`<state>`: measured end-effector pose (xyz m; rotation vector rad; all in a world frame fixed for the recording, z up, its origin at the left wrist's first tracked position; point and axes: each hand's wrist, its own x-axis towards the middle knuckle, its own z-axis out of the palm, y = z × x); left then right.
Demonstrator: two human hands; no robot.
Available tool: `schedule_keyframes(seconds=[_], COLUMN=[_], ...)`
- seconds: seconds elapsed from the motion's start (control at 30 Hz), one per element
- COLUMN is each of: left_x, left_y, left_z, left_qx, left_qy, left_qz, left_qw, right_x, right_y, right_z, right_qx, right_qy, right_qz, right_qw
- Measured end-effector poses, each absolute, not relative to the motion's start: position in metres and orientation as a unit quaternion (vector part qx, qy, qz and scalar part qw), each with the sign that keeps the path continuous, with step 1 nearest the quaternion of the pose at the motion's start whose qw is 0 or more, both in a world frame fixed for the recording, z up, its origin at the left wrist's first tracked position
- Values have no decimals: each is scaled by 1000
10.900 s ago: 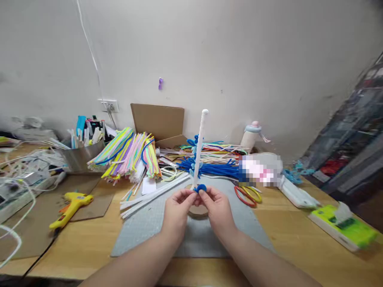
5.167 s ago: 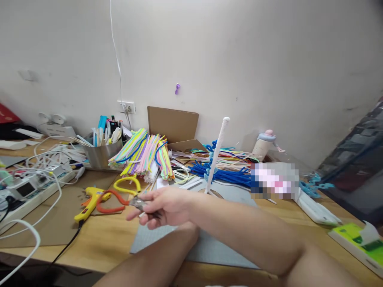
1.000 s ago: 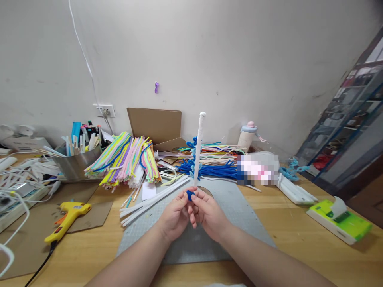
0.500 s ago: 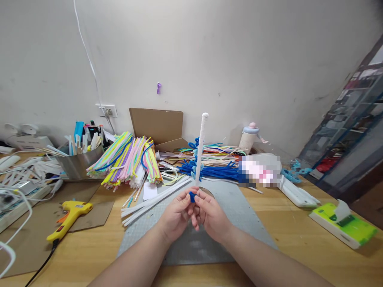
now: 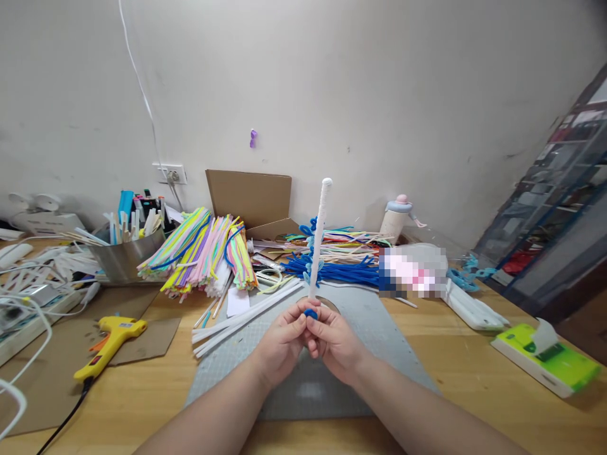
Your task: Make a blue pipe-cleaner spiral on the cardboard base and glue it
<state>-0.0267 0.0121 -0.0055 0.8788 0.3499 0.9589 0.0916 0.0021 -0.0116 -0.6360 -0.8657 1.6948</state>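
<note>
Over the grey cutting mat (image 5: 389,366), the fingertips of my left hand (image 5: 279,344) and my right hand (image 5: 339,344) meet around a small, rounded blue pipe-cleaner piece (image 5: 310,313). Both hands are closed on it, thumbs toward me, and the fingers cover much of it. Just behind them a white wrapped stick (image 5: 319,240) stands upright, leaning slightly right. Dark and light blue pipe-cleaner loops (image 5: 310,246) run along its left side. My hands hide its lower end; part of a round base (image 5: 328,303) shows there.
White pipe cleaners (image 5: 237,322) lie on the mat's left edge. Multicoloured bundles (image 5: 199,253) and blue pipe cleaners (image 5: 341,268) are piled behind. A yellow glue gun (image 5: 111,344) rests on cardboard at left. A tissue pack (image 5: 545,357) and bottle (image 5: 396,218) are at right.
My fingers have shifted slightly right and turned the blue piece, so less of it shows between the thumbs. The stick stands as before; the view has moved a little.
</note>
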Motion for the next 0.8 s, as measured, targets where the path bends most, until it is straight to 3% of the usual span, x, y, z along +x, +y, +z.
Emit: schedule_keyframes(seconds=[0.8], left_x=[-27], left_y=[11], left_z=[-6], left_qx=[421], left_qy=[152], left_qz=[448], left_qw=[774], right_x=[91], right_y=[1], right_z=[-14], right_qx=[-267], right_qy=[-359], right_qz=[719], right_qw=[532])
